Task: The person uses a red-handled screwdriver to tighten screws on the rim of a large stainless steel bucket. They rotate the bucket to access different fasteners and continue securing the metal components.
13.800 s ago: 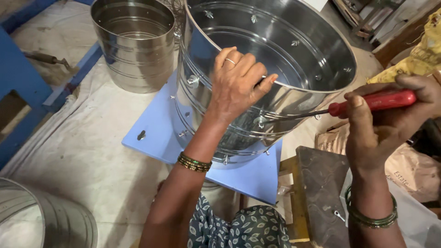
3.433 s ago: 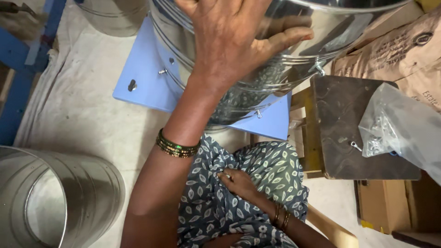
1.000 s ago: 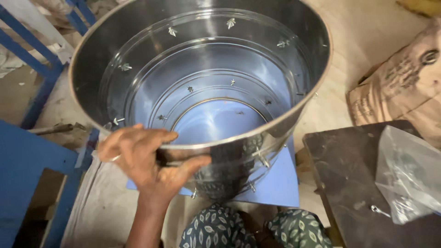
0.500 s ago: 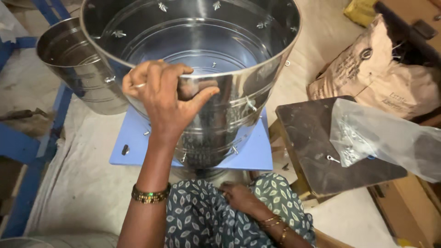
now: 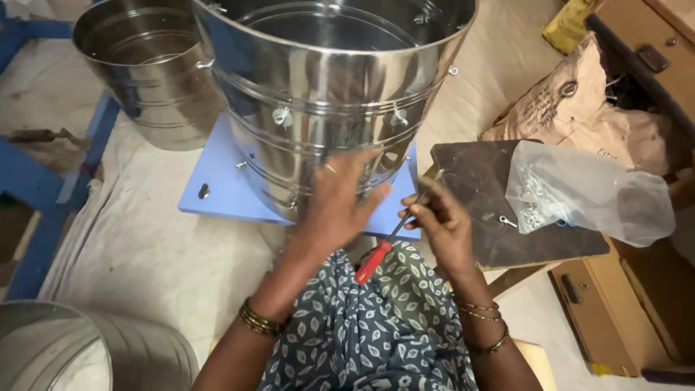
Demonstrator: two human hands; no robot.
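Note:
A large shiny steel drum [image 5: 326,94] stands on a light blue board [image 5: 224,192], with small wing fasteners around its side. My left hand [image 5: 339,199] lies flat against the drum's lower front wall, fingers spread. Just to the right, my right hand [image 5: 441,224] holds a red-handled screwdriver [image 5: 384,250] by its thin shaft, the handle pointing down toward my patterned lap and the tip up near the drum's lower right side.
A second steel drum [image 5: 145,72] stands at the back left, a third [image 5: 65,355] lies at the bottom left. A dark wooden block [image 5: 478,195] on the right carries a clear bag of small metal parts [image 5: 579,192]. Brown paper sacks [image 5: 572,108] and blue frame bars [image 5: 43,174] flank the area.
My left hand slid from the drum's rim down to its lower front wall. My right hand rose from my lap with the screwdriver. The view shifted so the drum fills the top.

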